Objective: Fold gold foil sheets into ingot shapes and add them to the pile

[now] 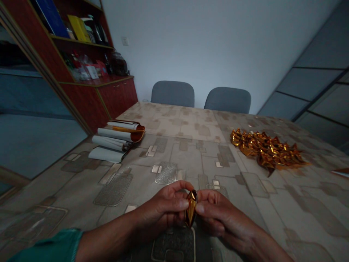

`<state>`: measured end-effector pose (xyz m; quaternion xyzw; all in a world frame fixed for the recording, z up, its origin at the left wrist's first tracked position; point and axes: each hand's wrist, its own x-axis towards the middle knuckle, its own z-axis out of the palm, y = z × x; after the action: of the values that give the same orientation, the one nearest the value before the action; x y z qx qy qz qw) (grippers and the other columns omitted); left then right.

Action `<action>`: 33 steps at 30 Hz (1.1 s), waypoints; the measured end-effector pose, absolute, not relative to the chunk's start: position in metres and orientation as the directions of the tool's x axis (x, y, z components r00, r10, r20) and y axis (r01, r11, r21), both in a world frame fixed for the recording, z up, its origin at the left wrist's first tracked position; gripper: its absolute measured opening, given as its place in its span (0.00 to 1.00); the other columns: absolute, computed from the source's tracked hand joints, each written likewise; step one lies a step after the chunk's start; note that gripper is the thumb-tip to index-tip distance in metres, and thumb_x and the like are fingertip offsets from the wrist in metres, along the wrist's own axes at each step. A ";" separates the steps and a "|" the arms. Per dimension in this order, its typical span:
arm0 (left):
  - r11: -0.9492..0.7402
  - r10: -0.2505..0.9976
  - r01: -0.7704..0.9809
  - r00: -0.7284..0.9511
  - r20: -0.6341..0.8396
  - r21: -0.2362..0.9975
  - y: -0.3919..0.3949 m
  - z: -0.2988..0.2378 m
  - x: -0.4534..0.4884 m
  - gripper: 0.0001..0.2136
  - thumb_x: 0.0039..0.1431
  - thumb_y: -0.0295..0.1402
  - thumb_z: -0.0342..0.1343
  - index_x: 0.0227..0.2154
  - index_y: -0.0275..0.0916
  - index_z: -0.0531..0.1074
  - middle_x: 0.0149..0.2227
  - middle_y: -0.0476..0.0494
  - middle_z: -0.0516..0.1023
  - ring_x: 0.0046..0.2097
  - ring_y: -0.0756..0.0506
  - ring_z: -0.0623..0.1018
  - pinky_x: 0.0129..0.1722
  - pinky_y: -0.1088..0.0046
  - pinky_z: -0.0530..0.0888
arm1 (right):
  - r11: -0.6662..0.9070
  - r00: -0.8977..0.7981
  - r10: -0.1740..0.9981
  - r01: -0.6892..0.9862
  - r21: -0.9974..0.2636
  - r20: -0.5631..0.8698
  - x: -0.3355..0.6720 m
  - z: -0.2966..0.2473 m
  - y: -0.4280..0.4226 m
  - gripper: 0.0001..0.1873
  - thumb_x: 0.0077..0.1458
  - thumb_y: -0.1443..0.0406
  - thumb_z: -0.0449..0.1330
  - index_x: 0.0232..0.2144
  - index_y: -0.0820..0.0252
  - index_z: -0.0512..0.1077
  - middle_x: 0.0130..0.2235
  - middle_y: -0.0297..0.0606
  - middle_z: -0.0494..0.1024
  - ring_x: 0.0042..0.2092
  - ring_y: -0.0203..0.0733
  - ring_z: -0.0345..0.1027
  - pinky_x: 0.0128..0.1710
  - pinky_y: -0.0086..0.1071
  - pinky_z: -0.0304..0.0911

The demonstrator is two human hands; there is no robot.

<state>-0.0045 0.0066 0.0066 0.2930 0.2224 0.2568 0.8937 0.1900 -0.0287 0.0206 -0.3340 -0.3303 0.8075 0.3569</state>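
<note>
A small folded piece of gold foil paper (191, 211) stands upright between my two hands, low at the centre of the view. My left hand (166, 207) pinches its left side with thumb and fingers closed. My right hand (216, 213) pinches the right side the same way, thumb pressed against the foil. Both hands hover just above the patterned tablecloth (174, 153). A heap of several folded gold foil pieces (267, 149) lies on the table to the right, beyond my right hand.
Rolled sheets of paper, white outside and gold or red inside (118, 140), lie at the table's left edge. Two grey chairs (200, 95) stand at the far side. A red-brown cabinet with shelves (81, 47) rises on the left.
</note>
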 end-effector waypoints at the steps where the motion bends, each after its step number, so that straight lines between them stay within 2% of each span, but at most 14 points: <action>1: 0.676 0.596 -0.315 0.765 -0.243 0.666 0.007 0.006 -0.004 0.19 0.51 0.34 0.71 0.44 0.41 0.72 0.34 0.50 0.74 0.29 0.54 0.73 0.29 0.80 0.68 | -0.521 -0.513 0.802 -0.347 -0.780 -0.307 0.189 0.020 -0.029 0.17 0.49 0.57 0.72 0.28 0.64 0.74 0.14 0.20 0.61 0.15 0.23 0.39 0.14 0.22 0.35; 7: 0.597 0.635 -0.246 0.726 -0.263 0.764 0.007 -0.003 0.000 0.19 0.46 0.36 0.72 0.39 0.40 0.69 0.30 0.51 0.74 0.24 0.55 0.68 0.21 0.81 0.61 | -0.527 -0.464 0.804 -0.262 -0.809 -0.373 0.185 0.023 -0.031 0.20 0.44 0.54 0.74 0.24 0.62 0.72 0.14 0.20 0.61 0.15 0.23 0.40 0.13 0.23 0.35; 17: 0.625 0.620 -0.212 0.720 -0.312 0.752 0.007 0.000 0.000 0.19 0.47 0.36 0.71 0.39 0.40 0.70 0.31 0.50 0.73 0.26 0.54 0.69 0.24 0.79 0.63 | -0.525 -0.419 0.811 -0.215 -0.824 -0.408 0.187 0.019 -0.029 0.20 0.42 0.55 0.76 0.25 0.62 0.73 0.15 0.21 0.63 0.15 0.23 0.39 0.14 0.24 0.35; 23: 0.653 0.615 -0.267 0.733 -0.290 0.708 0.006 0.012 -0.003 0.18 0.51 0.34 0.69 0.44 0.41 0.72 0.36 0.48 0.73 0.27 0.55 0.69 0.26 0.80 0.63 | -0.524 -0.501 0.804 -0.342 -0.780 -0.321 0.190 0.019 -0.027 0.18 0.48 0.56 0.73 0.29 0.64 0.74 0.15 0.19 0.60 0.16 0.23 0.39 0.15 0.24 0.34; 27: 0.650 0.632 -0.316 0.730 -0.260 0.692 0.008 0.019 -0.004 0.19 0.53 0.35 0.68 0.47 0.41 0.72 0.35 0.49 0.72 0.26 0.55 0.68 0.26 0.80 0.63 | -0.526 -0.545 0.798 -0.425 -0.736 -0.256 0.192 0.021 -0.025 0.14 0.52 0.59 0.71 0.31 0.65 0.74 0.14 0.18 0.58 0.15 0.23 0.38 0.17 0.24 0.37; 33: 0.616 0.638 -0.240 0.711 -0.297 0.750 0.008 0.015 -0.002 0.20 0.51 0.37 0.70 0.45 0.40 0.71 0.35 0.49 0.73 0.26 0.56 0.69 0.24 0.81 0.63 | -0.477 -0.457 0.837 -0.336 -0.812 -0.302 0.189 0.022 -0.027 0.17 0.50 0.56 0.72 0.28 0.62 0.72 0.14 0.18 0.59 0.15 0.24 0.38 0.16 0.25 0.35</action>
<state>-0.0025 0.0084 0.0153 0.3547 0.2804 0.2571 0.8541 0.1887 -0.0272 0.0217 -0.3607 -0.3469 0.7799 0.3760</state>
